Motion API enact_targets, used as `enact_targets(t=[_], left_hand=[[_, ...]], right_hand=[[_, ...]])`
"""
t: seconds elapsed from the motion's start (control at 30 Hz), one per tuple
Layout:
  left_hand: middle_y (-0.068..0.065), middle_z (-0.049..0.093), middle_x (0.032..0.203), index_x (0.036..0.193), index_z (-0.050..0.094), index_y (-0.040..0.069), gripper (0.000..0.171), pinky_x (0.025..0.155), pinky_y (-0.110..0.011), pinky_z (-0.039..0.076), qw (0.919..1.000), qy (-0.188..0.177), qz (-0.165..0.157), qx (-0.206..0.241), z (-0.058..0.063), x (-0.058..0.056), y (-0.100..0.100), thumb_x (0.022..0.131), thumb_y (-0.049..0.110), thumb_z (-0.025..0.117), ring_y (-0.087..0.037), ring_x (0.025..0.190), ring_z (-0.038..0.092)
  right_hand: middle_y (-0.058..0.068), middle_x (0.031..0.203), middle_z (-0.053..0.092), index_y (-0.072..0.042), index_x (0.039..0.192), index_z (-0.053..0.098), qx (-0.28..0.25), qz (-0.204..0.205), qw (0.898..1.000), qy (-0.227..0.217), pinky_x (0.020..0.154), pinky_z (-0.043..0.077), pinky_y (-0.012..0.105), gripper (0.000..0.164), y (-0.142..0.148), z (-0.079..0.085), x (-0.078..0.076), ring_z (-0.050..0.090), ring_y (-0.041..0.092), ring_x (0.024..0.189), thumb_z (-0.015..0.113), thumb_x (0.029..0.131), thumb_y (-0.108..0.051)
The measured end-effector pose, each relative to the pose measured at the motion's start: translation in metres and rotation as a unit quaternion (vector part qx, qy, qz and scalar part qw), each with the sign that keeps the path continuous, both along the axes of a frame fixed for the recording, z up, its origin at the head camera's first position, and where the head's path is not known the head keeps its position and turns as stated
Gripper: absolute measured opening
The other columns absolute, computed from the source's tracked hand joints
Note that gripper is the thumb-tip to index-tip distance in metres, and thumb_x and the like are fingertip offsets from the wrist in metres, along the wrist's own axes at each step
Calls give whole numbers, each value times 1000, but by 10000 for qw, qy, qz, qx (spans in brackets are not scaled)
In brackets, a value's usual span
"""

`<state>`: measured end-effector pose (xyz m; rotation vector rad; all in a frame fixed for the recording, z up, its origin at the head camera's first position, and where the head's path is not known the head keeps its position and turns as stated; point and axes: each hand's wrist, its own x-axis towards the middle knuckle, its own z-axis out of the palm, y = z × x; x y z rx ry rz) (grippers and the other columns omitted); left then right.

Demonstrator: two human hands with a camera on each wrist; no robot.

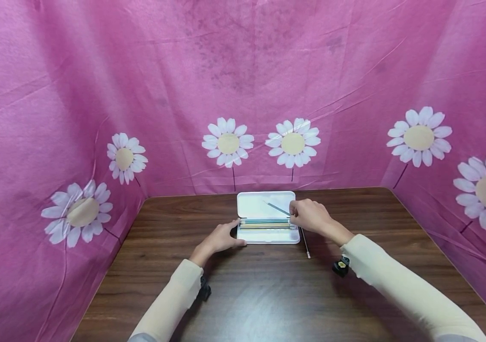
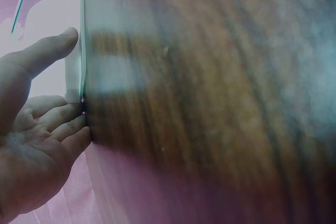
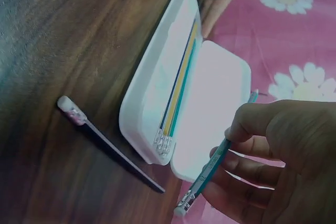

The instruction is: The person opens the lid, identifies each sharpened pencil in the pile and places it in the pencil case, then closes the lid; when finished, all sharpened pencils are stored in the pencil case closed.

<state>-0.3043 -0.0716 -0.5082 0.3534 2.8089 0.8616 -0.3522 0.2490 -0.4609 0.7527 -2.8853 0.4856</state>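
A white pencil case (image 1: pixel 268 236) lies opened on the table, its lid (image 1: pixel 253 204) tipped back. Several pencils (image 3: pixel 178 98), among them blue, yellow and green ones, lie side by side in its tray. My right hand (image 1: pixel 311 214) pinches a green pencil (image 3: pixel 210 174) between thumb and fingers above the case's right end; its eraser end shows in the right wrist view. At the case's left end, my left hand (image 1: pixel 222 237) rests with thumb and fingers spread, touching the side. A dark pencil with a white eraser (image 3: pixel 105 142) lies on the table right of the case.
The brown wooden table (image 1: pixel 243 289) runs back to a pink cloth (image 1: pixel 174 95) printed with daisies, which also hangs along both sides. Small black wrist cameras sit under both cream sleeves (image 1: pixel 396 280).
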Motion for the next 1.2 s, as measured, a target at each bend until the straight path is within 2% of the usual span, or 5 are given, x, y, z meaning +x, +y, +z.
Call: enact_targets(t=[0.4,0.67,0.9,1.1,1.2], left_hand=[[-19,46,165,163,43,6,89,124,-50,42,10000,32,-26,-23,0,0,0,92,40,84,-37,150,49],[-19,48,164,163,44,6,88,122,-51,44,10000,39,-40,38,-2,0,1,91,39,84,-36,148,52],[-19,49,163,162,44,6,89,120,-50,46,10000,0,-48,71,-4,1,2,90,40,85,-33,142,56],[-18,47,165,162,44,5,89,122,-51,44,9999,15,-25,99,-1,0,0,90,39,85,-36,148,51],[-18,47,165,162,44,5,90,123,-51,43,10000,34,-7,84,0,0,0,90,39,85,-37,149,50]], right_hand=[[-6,71,59,-21,70,60,333,787,9958,328,51,44,36,21,-42,-1,-11,53,14,66,68,77,-3],[-4,72,62,-17,72,66,483,992,9906,802,54,51,37,22,-62,-18,-16,57,15,66,75,82,0],[-2,74,63,-17,73,68,654,871,9919,654,53,50,36,22,-65,-32,-19,57,16,67,77,87,-4],[-2,76,68,-16,77,71,574,942,9925,526,60,56,40,16,-61,-32,-20,62,18,71,77,84,-3],[-1,81,70,-15,82,74,531,1053,9922,399,63,58,41,12,-61,-31,-22,65,19,76,77,85,-4]])
